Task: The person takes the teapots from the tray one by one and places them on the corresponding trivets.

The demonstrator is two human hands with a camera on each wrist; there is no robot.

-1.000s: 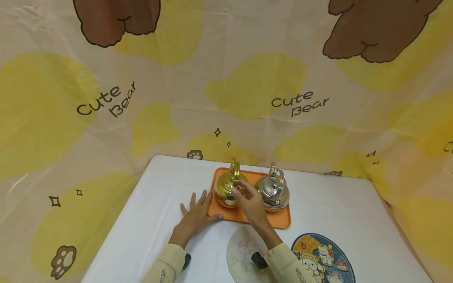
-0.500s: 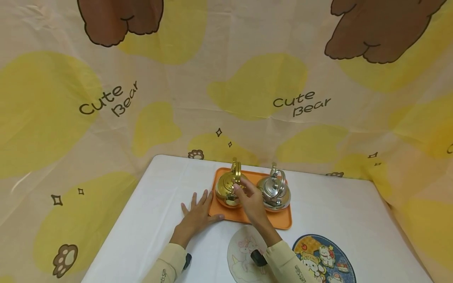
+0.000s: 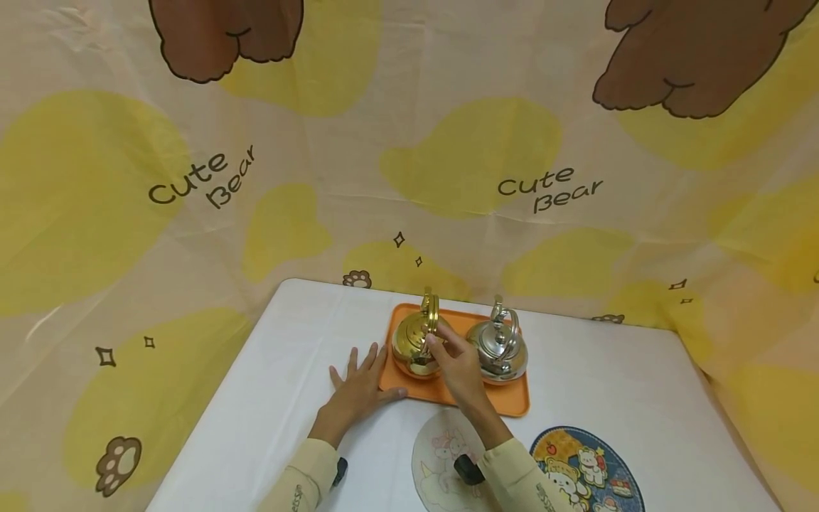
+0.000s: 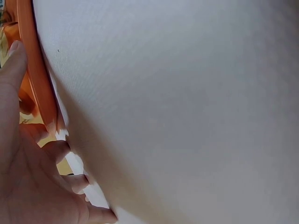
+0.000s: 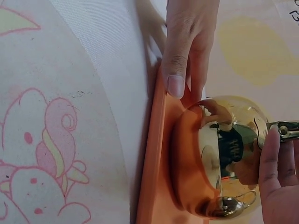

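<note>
A shiny gold teapot (image 3: 408, 340) with a hoop handle stands on the left part of an orange tray (image 3: 419, 389). My right hand (image 3: 462, 366) reaches in from the front and pinches its handle between thumb and fingers; in the right wrist view the fingertips meet the handle above the gold body (image 5: 233, 158). Fingers spread, my left hand (image 3: 355, 392) lies at the tray's left edge, the thumb over the front corner. In the left wrist view its fingertips press on the white table beside the orange rim (image 4: 35, 60). A silver teapot (image 3: 500, 348) stands on the tray's right part.
In front of the tray lies a pale round mat (image 3: 429, 455) with a pink drawing, partly under the right forearm. To its right is a blue round mat (image 3: 617, 455) with cartoon bears. A patterned cloth (image 3: 448, 163) hangs behind the white table (image 3: 288, 341).
The whole head view has shifted slightly. The right hand's thumb and fingers stay at the gold teapot's handle; the left hand, teapots and tray keep their places.
</note>
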